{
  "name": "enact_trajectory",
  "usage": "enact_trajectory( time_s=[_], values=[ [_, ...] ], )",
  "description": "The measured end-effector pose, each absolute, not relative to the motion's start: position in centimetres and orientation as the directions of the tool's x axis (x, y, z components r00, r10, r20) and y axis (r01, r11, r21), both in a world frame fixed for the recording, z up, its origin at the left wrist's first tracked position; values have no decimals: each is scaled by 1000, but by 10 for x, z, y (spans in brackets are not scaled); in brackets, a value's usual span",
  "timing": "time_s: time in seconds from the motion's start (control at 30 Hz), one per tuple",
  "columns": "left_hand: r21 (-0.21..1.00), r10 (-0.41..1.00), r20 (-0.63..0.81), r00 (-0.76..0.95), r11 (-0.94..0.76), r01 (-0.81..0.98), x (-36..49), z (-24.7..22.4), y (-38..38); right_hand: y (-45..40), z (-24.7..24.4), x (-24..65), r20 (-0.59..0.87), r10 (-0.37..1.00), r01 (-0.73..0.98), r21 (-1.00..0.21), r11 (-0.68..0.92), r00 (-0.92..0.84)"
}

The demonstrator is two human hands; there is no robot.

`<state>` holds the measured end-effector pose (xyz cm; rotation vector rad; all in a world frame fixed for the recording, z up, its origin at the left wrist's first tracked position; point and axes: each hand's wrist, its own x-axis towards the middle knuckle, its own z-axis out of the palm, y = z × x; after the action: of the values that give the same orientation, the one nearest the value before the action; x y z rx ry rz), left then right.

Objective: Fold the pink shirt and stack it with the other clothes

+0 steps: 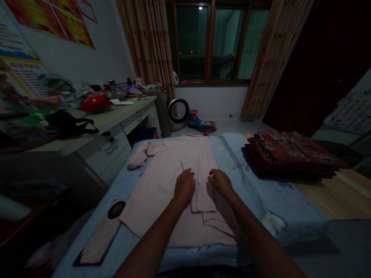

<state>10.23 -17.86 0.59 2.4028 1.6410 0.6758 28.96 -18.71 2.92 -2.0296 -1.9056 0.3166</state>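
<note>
A pale pink short-sleeved shirt (pixel 162 181) lies spread on the bed, its collar toward the window. Its right part is folded inward, with layered edges near the front hem. My left hand (pixel 185 187) rests on the middle of the shirt, fingers curled and closed at the placket. A thin dark line shows just beyond those fingers; I cannot make out what it is. Over the folded part is my right hand (pixel 222 182), fingers bent, with a gap between thumb and forefinger.
A phone-like pink object (pixel 100 235) with a dark round part lies at the bed's left. Folded dark red patterned cloth (pixel 292 150) is stacked at right, on the blue blanket (pixel 246 193) and wooden board (pixel 339 189). A cluttered desk (pixel 116 119) stands left.
</note>
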Motion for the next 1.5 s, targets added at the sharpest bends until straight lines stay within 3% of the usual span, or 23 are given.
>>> enact_trajectory(
  time_s=[0.23, 0.43, 0.63, 0.73, 0.97, 1.07, 1.17, 1.27, 1.37, 1.5],
  values=[
    [312, 917, 117, 381, -398, 863, 109, -17, -147, -129, 25, 275, 0, 986, 938, -310, -156, 164],
    [299, 917, 138, 375, -399, 867, 106, -27, -147, -123, 4, 272, 11, 981, 942, -282, -182, 193],
    [275, 923, 250, 292, -357, 892, 115, -11, -114, -130, -6, 272, 159, 969, 943, -304, -133, 188],
    [253, 927, 209, 313, -360, 898, 115, -15, -93, -131, -5, 273, 199, 963, 939, -325, -109, 181],
    [325, 954, 102, 281, -299, 897, 109, -30, -81, -127, -4, 279, 217, 922, 886, -414, -212, 322],
    [353, 972, 65, 228, -236, 905, 116, -20, -77, -126, -6, 280, 224, 926, 892, -409, -193, 303],
    [365, 962, 163, 219, -265, 892, 131, -7, -67, -126, -8, 278, 237, 925, 887, -426, -176, 297],
    [399, 906, 263, 332, -416, 817, 145, -4, -56, -125, -9, 277, 229, 924, 894, -402, -196, 305],
    [416, 886, 220, 407, -463, 783, 151, -13, -48, -123, -10, 280, 206, 936, 908, -371, -194, 284],
    [420, 901, 217, 376, -434, 797, 150, -30, -44, -121, -10, 286, 230, 918, 900, -376, -222, 323]
  ],
)
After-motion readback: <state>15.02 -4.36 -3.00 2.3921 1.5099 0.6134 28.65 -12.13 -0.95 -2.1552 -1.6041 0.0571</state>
